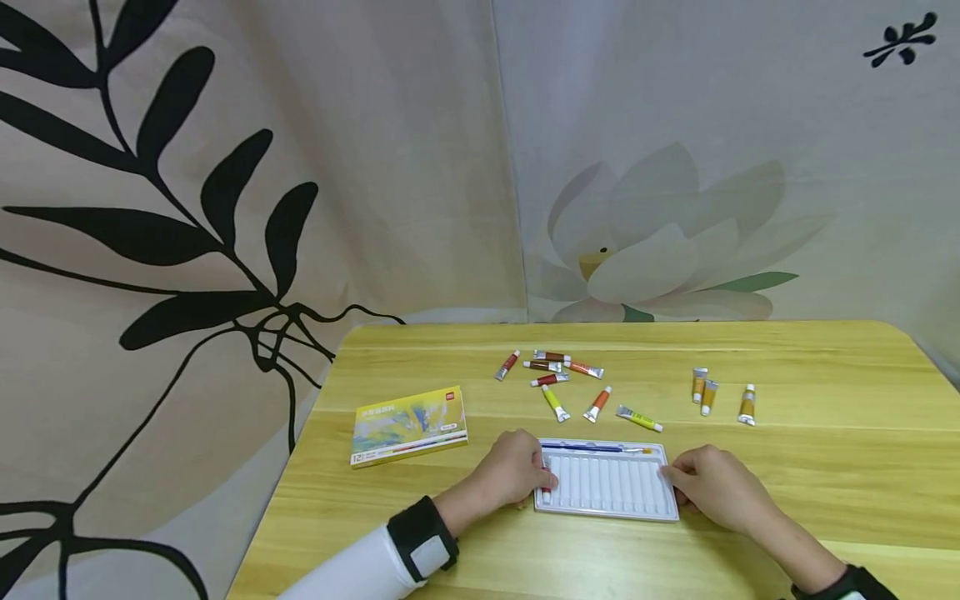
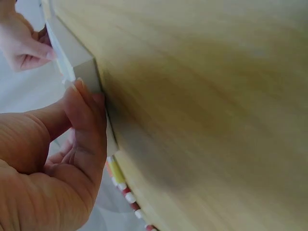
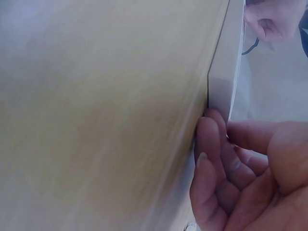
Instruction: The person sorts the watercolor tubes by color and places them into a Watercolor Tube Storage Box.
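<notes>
1. White and ridged, the tray [image 1: 611, 485] sits at the lower centre of the frame on a pale wooden table [image 1: 825, 467]; its narrow slots run side by side.
2. My left hand [image 1: 506, 471] pinches the tray's left end. Beneath its thumb, in what looks like the leftmost slot, lies a red-and-white tube [image 1: 546, 495], partly hidden by my fingers.
3. My right hand [image 1: 720, 485] grips the opposite end, thumb at the rim, fingertips against the side wall.
4. A blue-handled brush [image 1: 581, 447] lies in the groove along the tray's upper edge.
5. Eight loose tubes [image 1: 507, 365] scatter above the tray; three ochre tubes [image 1: 747, 405] lie farther right. A yellow box [image 1: 408, 427] lies left of centre.
6. To do this well, I should let my right hand steady the tray flat against the wood, so the brush does not roll.
7. My left thumb should press evenly along the tube, not just one end, which could tip up, and check that it lies between the ridges before letting go.
</notes>
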Demonstrator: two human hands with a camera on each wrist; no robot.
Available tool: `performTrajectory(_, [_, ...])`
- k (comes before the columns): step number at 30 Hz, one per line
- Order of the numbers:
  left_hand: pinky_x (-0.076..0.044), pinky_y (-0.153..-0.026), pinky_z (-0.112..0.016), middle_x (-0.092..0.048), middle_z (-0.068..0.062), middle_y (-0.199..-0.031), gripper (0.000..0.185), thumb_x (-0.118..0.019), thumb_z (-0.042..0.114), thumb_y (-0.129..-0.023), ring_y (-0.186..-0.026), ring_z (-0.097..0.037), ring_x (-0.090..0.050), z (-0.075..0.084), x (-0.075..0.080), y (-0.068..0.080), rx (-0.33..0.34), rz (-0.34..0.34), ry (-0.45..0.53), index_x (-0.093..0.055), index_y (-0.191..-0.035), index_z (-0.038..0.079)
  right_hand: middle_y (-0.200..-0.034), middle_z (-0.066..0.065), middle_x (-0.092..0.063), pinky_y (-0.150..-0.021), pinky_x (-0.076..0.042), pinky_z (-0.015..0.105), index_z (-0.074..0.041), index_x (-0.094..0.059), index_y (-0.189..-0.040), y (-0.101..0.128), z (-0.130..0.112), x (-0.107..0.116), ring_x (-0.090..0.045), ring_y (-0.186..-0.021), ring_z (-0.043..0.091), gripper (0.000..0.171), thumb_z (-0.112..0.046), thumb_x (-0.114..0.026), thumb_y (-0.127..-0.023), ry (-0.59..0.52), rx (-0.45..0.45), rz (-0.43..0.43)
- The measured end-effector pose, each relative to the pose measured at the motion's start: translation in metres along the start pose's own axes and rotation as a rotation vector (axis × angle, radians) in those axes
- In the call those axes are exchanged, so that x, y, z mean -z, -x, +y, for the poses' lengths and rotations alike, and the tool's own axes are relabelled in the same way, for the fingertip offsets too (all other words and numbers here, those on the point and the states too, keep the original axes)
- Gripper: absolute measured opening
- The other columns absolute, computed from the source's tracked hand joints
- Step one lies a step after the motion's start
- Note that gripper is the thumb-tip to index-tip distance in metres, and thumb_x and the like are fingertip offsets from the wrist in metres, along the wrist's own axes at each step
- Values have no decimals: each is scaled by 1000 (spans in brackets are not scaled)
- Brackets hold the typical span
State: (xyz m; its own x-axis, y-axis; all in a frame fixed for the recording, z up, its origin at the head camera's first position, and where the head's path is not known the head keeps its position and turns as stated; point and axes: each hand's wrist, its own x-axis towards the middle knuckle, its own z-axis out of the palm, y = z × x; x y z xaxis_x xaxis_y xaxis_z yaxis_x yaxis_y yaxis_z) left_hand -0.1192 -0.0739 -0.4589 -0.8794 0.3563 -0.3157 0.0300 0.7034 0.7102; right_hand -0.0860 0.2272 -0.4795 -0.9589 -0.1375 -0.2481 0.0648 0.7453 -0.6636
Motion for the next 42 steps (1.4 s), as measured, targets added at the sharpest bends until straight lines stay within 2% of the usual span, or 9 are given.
performTrajectory(5, [-30,-39,-18,-50,3,-54,39,-85,8,-88,-38,-6,-45,-3,-3,-1,-41,10,-8,-53,-66,9,-63,-4,-62,-50,-43,24,-12,-76,-82,1,0,1,-56,-57,13,23,-13,-65,-102,7,-1,4])
performTrajectory(15, [-30,-39,-18,-50,4,-51,38,-85,9,-88,-37,-6,-47,-6,-1,-2,-34,-6,32,-54,-67,9,-62,-4,-61,-49,-42,24,-13,-75,-81,2,0,1,-55,-55,12,24,-14,-64,-103,7,-2,-1])
performTrajectory(22, [-29,-38,-17,-52,4,-47,39,-87,11,-86,-35,-5,-46,-8,-2,-1,-44,18,33,-55,-64,11,-62,-4,-60,-48,-39,24,-13,-73,-80,2,1,-1,-54,-55,14,24,-15,-64,-102,18,-8,1])
performTrajectory(26, [-31,-36,-19,-51,3,-47,39,-83,17,-92,-35,-7,-46,-5,4,-1,-48,19,38,-56,-65,10,-62,-4,-60,-48,-39,24,-14,-72,-78,2,1,-3,-53,-55,13,25,-16,-64,-102,22,-8,3])
performTrajectory(29, [-31,-39,-21,-46,6,-50,35,-78,25,-97,-39,-7,-43,-2,14,-5,-68,75,-22,-60,-70,12,-62,-4,-60,-49,-39,24,-15,-72,-78,2,1,-3,-53,-54,12,26,-17,-65,-102,24,-1,6])
performTrajectory(33, [-30,-45,-24,-43,6,-56,22,-76,27,-98,-46,-8,-41,1,30,-19,-107,212,-159,-68,-85,11,-61,-5,-59,-48,-38,24,-15,-72,-78,2,1,-3,-52,-54,12,25,-17,-65,-102,33,10,13])
performTrajectory(36, [-34,-48,-27,-55,1,-65,17,-75,24,-98,-51,-10,-44,-1,41,-35,-114,292,-245,-74,-101,7,-61,-4,-59,-48,-37,23,-15,-72,-78,2,1,-2,-51,-53,12,25,-16,-65,-102,40,16,18])
performTrajectory(39, [-40,-52,-31,-72,-10,-92,27,-74,19,-98,-59,-15,-52,-6,51,-53,-113,363,-301,-74,-118,2,-61,-4,-59,-48,-36,23,-15,-72,-78,2,0,-2,-51,-52,12,25,-17,-65,-102,41,16,18])
performTrajectory(42, [-46,-56,-35,-73,-14,-105,29,-73,15,-98,-70,-19,-58,-12,59,-71,-107,407,-339,-72,-123,-1,-61,-4,-59,-48,-36,24,-15,-72,-79,2,0,-1,-51,-53,12,25,-17,-65,-103,41,20,19])
